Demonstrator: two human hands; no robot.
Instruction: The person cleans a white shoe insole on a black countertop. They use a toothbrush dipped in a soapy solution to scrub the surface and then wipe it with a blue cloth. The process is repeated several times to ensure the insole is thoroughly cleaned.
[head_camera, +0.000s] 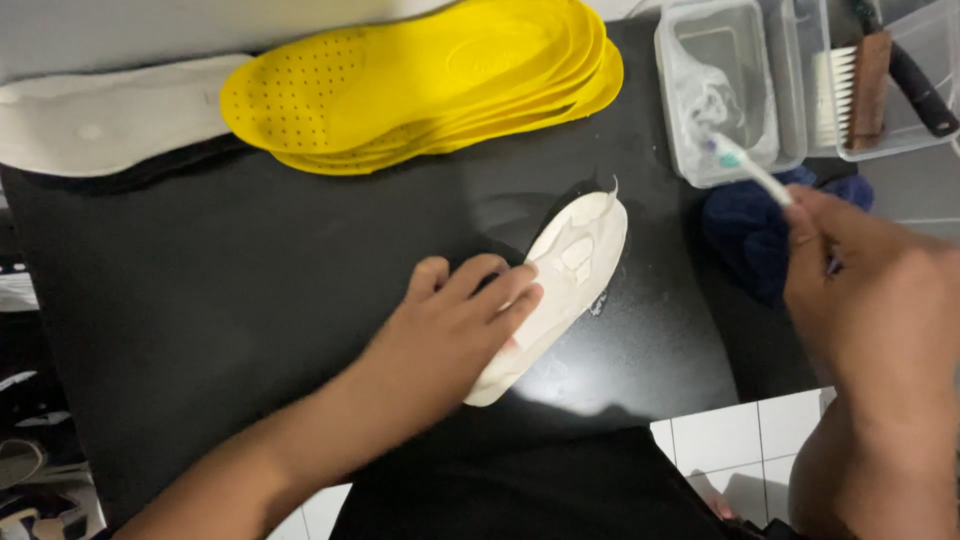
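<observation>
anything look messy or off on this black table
Mostly orderly. White foam streaks the pale insole under the left hand, and a wet smear lies on the black table beside its edge. The right hand holds a toothbrush dipped into the clear tub. The yellow insoles sit fanned, not squared.

Left hand (462, 325) flat, fingers spread — right hand (868, 290) raised, fist closed.

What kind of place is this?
Probably a small shoe-cleaning or shoe-repair workspace: a stack of yellow perforated foam insoles, a white insole pressed onto a black table, and a wooden scrubbing brush in a clear tub.
</observation>
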